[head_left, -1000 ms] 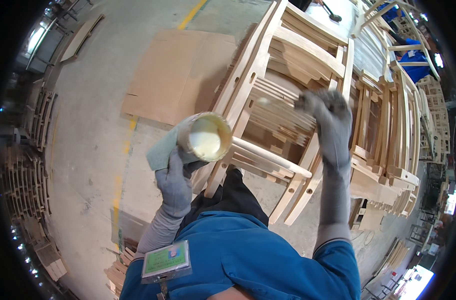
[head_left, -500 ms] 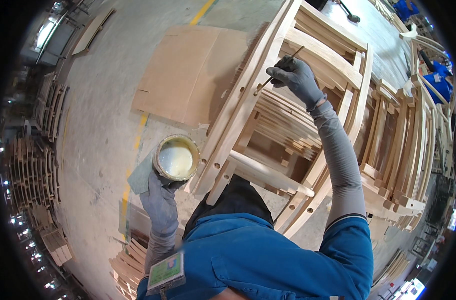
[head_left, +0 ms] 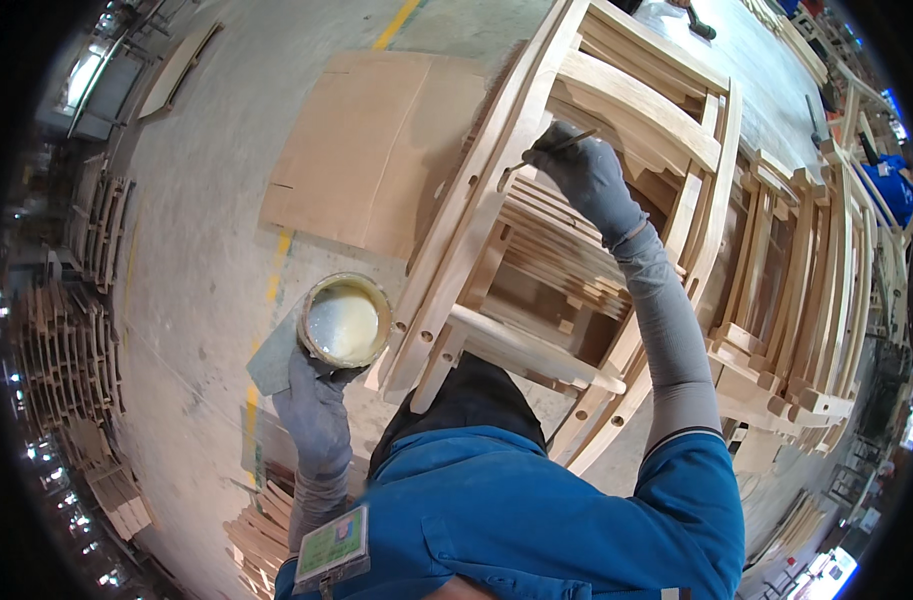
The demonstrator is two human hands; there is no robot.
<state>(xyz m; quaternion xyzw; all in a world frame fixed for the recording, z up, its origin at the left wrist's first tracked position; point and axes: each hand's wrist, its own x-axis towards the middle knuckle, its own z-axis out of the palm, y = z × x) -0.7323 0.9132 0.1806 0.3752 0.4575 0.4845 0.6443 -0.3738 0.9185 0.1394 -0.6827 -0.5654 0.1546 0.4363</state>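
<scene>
My left hand (head_left: 316, 410), in a grey glove, is closed round a round tub (head_left: 309, 335) with a stained rim. Pale cream liquid (head_left: 351, 322) lies inside it. A grey-green flat piece (head_left: 273, 357), perhaps cloth or paper, sticks out beside the tub. Gloved too, my right hand (head_left: 581, 175) pinches a thin stick (head_left: 516, 167) over the wooden frame (head_left: 456, 265). The stick's lower end is at a hole (head_left: 504, 181) in the frame's left rail; whether it goes inside I cannot tell. Several more holes show in the rails near my body.
A flat cardboard sheet (head_left: 361, 150) lies on the floor left of the frame. More wooden frames (head_left: 776, 290) stand close on the right. Slatted wooden parts are stacked at the far left (head_left: 66, 340) and beside my left forearm (head_left: 261, 530).
My right hand has turned a little, and the stick lies at a flatter slant with its lower end still by the hole. The left hand keeps hold of the tub. The view has shifted slightly.
</scene>
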